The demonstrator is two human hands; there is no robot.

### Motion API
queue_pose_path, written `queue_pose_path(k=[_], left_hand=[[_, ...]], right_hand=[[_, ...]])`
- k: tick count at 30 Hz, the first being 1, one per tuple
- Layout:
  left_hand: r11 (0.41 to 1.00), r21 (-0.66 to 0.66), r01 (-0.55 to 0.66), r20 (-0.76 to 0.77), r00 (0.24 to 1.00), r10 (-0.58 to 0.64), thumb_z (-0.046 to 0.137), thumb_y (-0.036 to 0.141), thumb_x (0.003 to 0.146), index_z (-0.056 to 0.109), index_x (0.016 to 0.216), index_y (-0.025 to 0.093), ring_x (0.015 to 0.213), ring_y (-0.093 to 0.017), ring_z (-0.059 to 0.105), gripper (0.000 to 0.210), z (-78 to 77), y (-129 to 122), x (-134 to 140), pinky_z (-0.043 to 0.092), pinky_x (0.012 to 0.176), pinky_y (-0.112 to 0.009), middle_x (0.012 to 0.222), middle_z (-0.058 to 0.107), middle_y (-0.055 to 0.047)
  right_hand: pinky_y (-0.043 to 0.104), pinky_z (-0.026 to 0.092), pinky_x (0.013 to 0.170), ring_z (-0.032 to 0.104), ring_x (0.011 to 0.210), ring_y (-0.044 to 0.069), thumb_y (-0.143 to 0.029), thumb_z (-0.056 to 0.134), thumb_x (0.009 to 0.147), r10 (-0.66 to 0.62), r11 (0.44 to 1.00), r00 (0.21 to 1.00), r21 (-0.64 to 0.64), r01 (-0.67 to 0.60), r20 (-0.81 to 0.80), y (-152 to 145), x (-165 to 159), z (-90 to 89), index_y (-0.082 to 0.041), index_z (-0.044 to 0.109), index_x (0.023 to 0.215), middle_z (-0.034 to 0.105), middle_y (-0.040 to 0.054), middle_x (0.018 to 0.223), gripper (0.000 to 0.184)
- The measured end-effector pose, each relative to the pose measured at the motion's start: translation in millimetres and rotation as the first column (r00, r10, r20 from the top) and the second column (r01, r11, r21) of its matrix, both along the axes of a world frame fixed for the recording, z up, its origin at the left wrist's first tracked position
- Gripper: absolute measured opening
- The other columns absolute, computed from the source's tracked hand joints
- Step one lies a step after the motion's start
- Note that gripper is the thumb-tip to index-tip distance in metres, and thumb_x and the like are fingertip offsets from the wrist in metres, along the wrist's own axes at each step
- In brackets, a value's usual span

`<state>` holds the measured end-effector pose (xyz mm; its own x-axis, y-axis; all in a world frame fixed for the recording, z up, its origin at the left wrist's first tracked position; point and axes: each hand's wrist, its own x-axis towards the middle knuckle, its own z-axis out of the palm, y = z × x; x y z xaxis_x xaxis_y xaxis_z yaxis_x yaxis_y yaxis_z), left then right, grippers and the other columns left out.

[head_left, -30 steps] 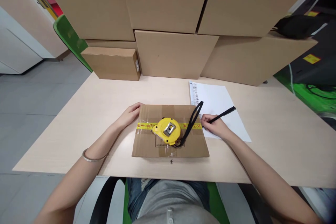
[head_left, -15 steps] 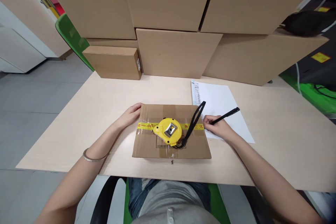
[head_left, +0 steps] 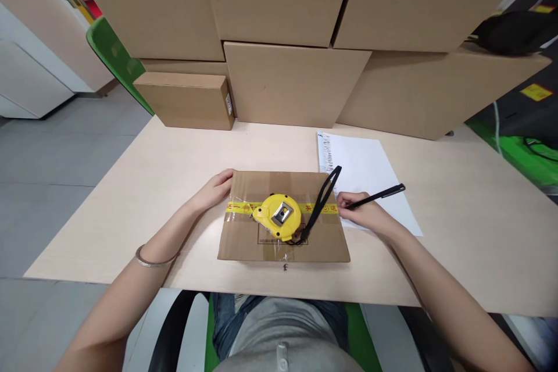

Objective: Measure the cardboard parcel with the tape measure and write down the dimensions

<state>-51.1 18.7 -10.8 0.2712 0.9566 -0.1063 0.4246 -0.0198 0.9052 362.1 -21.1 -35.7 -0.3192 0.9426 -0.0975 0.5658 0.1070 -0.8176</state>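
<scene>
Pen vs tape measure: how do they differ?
The pen is slim and black; the tape measure is rounded, mostly yellow. The right hand holds the pen; the tape measure lies on the box, untouched. Both show black: the tape measure has a black strap.

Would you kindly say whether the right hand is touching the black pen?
Touching: the head view shows the right hand closed around the black pen.

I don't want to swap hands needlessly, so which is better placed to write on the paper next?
Probably your right hand: it holds the black pen and is at the paper sheet. Your left hand is by the cardboard box's far left corner.
</scene>
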Motion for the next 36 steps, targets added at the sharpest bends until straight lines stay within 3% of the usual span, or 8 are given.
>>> queue_pose_path(k=[7,14,36], left_hand=[[0.998,0.057,0.027,-0.078,0.997,-0.023,0.052,0.047,0.086,0.067,0.095,0.019,0.104,-0.028,0.066,0.033,3.8,0,1,0.054,0.096,-0.04,0.106,0.073,-0.008],[0.996,0.079,0.037,-0.058,0.998,-0.033,0.052,0.044,0.089,0.068,0.098,0.019,0.104,-0.027,0.066,0.031,1.1,-1,-1,0.054,0.097,-0.04,0.106,0.074,-0.007],[0.987,0.147,0.07,-0.065,0.996,-0.061,0.049,0.041,0.092,0.064,0.091,0.022,0.103,-0.025,0.063,0.025,-6.5,-1,-2,0.052,0.099,-0.04,0.1,0.068,-0.006]], right_hand=[[0.03,0.039,0.063,0.051,0.067,0.018,-0.049,0.065,0.088,0.019,1.0,1.0,0.006,-0.019,0.021,-4,-3,8.9,-0.023,0.055,0.065,0.06,0.0004,0.067,0.036],[0.032,0.042,0.065,0.055,0.069,0.02,-0.044,0.062,0.089,0.024,0.999,0.999,0.029,-0.025,0.049,-5,-5,14.8,-0.023,0.055,0.067,0.064,0.0019,0.07,0.031],[0.033,0.044,0.068,0.056,0.071,0.021,-0.045,0.061,0.092,0.03,0.999,0.996,0.02,-0.032,0.083,-6,-4,14.4,-0.024,0.052,0.068,0.066,0.0025,0.074,0.033]])
